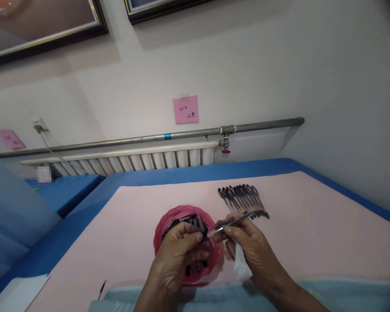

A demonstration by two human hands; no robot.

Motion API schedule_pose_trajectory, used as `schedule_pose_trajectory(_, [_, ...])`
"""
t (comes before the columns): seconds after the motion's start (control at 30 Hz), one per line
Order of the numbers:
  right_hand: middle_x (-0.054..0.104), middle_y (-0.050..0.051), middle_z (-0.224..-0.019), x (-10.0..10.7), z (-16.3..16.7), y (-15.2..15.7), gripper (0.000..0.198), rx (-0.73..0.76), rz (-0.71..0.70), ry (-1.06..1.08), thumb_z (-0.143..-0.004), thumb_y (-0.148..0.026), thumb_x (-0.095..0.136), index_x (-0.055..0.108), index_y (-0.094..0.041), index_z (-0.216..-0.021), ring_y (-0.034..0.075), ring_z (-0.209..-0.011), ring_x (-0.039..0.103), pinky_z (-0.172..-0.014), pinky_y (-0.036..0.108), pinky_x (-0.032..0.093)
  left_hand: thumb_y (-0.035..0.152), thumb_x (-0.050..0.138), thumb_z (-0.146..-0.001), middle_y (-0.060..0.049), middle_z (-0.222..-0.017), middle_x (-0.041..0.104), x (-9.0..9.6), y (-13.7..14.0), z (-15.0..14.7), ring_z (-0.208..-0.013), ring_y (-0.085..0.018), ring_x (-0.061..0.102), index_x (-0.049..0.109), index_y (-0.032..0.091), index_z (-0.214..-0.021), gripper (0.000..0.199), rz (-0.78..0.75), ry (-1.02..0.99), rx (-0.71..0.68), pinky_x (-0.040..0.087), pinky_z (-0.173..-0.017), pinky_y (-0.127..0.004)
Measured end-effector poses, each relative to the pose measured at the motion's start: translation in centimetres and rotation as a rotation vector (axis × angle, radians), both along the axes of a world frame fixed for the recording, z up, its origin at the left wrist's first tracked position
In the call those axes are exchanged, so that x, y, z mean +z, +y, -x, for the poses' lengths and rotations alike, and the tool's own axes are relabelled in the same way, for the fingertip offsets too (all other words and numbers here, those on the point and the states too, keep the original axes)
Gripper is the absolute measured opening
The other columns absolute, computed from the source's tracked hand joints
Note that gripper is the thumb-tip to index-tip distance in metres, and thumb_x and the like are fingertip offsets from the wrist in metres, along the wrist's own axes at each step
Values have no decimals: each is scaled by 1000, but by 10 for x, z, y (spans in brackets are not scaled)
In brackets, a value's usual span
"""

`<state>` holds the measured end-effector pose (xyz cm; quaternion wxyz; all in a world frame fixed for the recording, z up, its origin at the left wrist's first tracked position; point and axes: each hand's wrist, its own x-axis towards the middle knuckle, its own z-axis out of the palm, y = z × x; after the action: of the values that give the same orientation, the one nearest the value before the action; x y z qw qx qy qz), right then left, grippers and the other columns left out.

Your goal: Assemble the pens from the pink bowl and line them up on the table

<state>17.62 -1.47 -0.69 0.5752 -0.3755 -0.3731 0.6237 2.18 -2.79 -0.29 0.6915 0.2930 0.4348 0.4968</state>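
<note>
Over a pink bowl (156,242) with a wavy rim, my left hand (178,251) is closed in a pinch on a small black pen part, mostly hidden by the fingers. My right hand (250,242) grips a clear-barrelled pen (229,224), its clear end pointing at my left fingertips. A crumpled white tissue (242,264) is also tucked in my right hand, hanging below the palm. Inside the bowl lie several dark pen caps or similar parts (199,223), partly covered by my left hand. Beyond my right hand, a row of black-capped pens (242,197) lies side by side.
A pale pink sheet (123,216) covers the blue table (133,175). Light-blue cloth (123,299) lies along the near edge. White paper (19,294) and a thin dark object (102,289) are at lower left. A radiator (169,160) and pipe (133,141) run along the wall behind.
</note>
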Motion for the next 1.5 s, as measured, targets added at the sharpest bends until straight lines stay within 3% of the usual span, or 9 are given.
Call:
schedule_pose_trajectory(0.5, [66,-2,-59,-3,-1,4,21,35,127,118,-62,-22,70,53,-21,-74,14,-51,60,-39,17,33,22,73,-60,-4,-59,65,1,0,1,-51,-13,60,51,14,-72,26,-20,27,-106,47,-50,-23])
schedule_pose_trajectory(0.73, [66,-1,-60,-3,-1,2,17,32,-1,-17,-66,-24,69,56,-19,-76,13,-52,60,-43,20,37,22,73,-60,-4,-62,65,-4,0,0,-53,-13,60,51,14,-74,28,-41,50,-74,45,-50,-23])
schedule_pose_trajectory(0.93, [62,-4,-53,-3,1,1,20,-17,25,-58,-67,-32,71,56,-19,-71,10,-42,52,-43,22,36,23,75,-58,3,-55,58,-7,3,-3,-43,-8,51,53,15,-78,31,-131,181,-9,38,-43,-19])
schedule_pose_trajectory(1.03, [61,-5,-51,-4,2,1,21,-48,27,-66,-67,-33,71,56,-20,-72,10,-38,48,-42,23,36,37,70,-66,2,-60,59,-4,1,-6,-45,-8,52,54,15,-83,32,-93,159,-30,40,-44,-19])
schedule_pose_trajectory(1.13, [60,-5,-51,-4,1,0,22,-49,5,-78,-67,-34,72,57,-19,-72,10,-38,49,-41,23,35,54,55,-74,1,-52,54,-3,-1,-8,-38,-8,46,53,15,-73,40,-35,141,-131,36,-35,-19])
schedule_pose_trajectory(1.27, [63,-4,-54,-5,1,1,22,-27,2,-68,-67,-34,72,56,-19,-72,8,-36,46,-40,22,33,47,66,-67,3,-46,50,-4,-2,-9,-34,-6,40,49,16,-66,36,-56,166,-121,30,-33,-17])
schedule_pose_trajectory(1.37, [62,-5,-52,-5,1,1,23,-34,18,-54,-67,-34,72,56,-19,-74,8,-35,46,-40,22,33,37,74,-60,2,-56,58,-2,-2,-8,-39,-8,48,53,16,-80,36,-106,133,-70,36,-37,-18])
schedule_pose_trajectory(1.43, [61,-5,-50,-4,2,0,23,-39,17,-58,-67,-34,72,56,-19,-74,8,-35,46,-40,22,33,43,70,-65,1,-61,59,-1,-2,-7,-42,-9,51,54,16,-90,40,-74,110,-77,38,-37,-19])
schedule_pose_trajectory(1.5, [60,-5,-50,-4,2,0,23,-39,14,-69,-66,-35,72,56,-19,-74,9,-36,47,-40,22,34,52,60,-71,0,-58,57,0,-2,-8,-40,-9,49,55,15,-86,41,-14,108,-136,37,-34,-19])
